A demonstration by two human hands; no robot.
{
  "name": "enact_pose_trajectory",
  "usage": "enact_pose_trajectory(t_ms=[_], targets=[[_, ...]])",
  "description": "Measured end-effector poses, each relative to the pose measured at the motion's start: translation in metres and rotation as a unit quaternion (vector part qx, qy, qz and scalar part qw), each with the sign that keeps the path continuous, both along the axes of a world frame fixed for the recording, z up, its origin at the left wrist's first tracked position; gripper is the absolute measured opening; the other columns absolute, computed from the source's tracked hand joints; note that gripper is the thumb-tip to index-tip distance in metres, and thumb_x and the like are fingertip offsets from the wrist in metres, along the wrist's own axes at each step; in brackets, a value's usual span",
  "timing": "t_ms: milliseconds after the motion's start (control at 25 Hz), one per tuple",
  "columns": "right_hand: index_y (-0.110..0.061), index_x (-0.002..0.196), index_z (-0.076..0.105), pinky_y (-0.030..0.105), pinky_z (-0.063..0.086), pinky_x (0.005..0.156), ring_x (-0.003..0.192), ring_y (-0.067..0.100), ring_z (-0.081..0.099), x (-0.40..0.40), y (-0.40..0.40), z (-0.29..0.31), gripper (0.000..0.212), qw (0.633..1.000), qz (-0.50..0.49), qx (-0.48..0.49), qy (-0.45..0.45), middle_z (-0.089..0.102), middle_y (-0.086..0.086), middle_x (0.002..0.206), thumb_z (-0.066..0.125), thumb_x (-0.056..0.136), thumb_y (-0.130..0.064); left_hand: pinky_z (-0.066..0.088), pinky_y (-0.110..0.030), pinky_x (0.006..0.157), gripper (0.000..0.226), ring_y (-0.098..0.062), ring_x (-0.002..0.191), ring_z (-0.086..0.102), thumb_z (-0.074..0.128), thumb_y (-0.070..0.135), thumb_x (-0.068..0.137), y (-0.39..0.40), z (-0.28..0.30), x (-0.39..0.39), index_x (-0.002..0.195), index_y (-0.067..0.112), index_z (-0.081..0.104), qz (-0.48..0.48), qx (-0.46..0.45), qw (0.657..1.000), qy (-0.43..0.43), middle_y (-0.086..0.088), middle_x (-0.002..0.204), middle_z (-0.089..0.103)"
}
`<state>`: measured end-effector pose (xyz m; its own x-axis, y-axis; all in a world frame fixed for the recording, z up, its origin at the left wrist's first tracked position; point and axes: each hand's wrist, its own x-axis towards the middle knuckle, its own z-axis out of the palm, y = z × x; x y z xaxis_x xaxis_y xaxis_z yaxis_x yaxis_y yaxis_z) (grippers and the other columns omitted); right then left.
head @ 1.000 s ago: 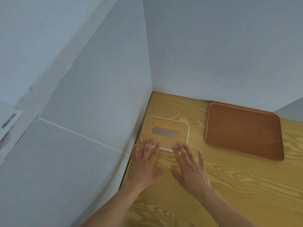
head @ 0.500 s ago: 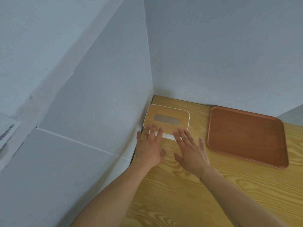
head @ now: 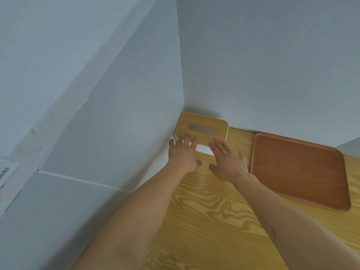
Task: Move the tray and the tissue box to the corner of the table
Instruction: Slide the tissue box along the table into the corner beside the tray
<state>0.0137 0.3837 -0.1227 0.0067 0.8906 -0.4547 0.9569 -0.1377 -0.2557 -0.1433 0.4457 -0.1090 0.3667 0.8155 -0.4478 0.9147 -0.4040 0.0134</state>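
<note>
The tissue box point(head: 202, 127), white with a light wooden lid and an oval slot, sits in the far left corner of the table, touching both walls. My left hand point(head: 184, 152) lies flat with spread fingers against the box's near left edge. My right hand point(head: 226, 159) is flat beside it, fingertips on the near right edge. Neither hand grips anything. The reddish-brown wooden tray point(head: 298, 168) lies empty against the back wall, to the right of the box, with a strip of table between them.
The wooden table point(head: 214, 221) is bounded by grey walls on the left point(head: 116, 133) and at the back point(head: 272, 75). A sheet of paper with print point(head: 5, 170) shows at the far left edge of the view.
Both hands have pushed the tissue box away from me along the left wall, and it now sits in the corner. The tray has stayed where it was.
</note>
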Motion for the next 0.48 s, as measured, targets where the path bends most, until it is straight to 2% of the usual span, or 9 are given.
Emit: enact_pose_trajectory(t_ms=[480], targets=[[-0.031,0.157,-0.002,0.066,0.005,0.117,0.151,0.014,-0.013,0.005,0.025,0.002,0.081,1.0,-0.013,-0.019,0.008,-0.013,-0.009,0.166,0.051,0.096,-0.04,0.014,-0.055,0.117,0.085,-0.033,0.151,0.005,0.057,0.051,0.089,0.021,0.006,0.012,0.154,0.021,0.012,0.003,-0.013,1.0,0.007,-0.01,0.164,0.003]])
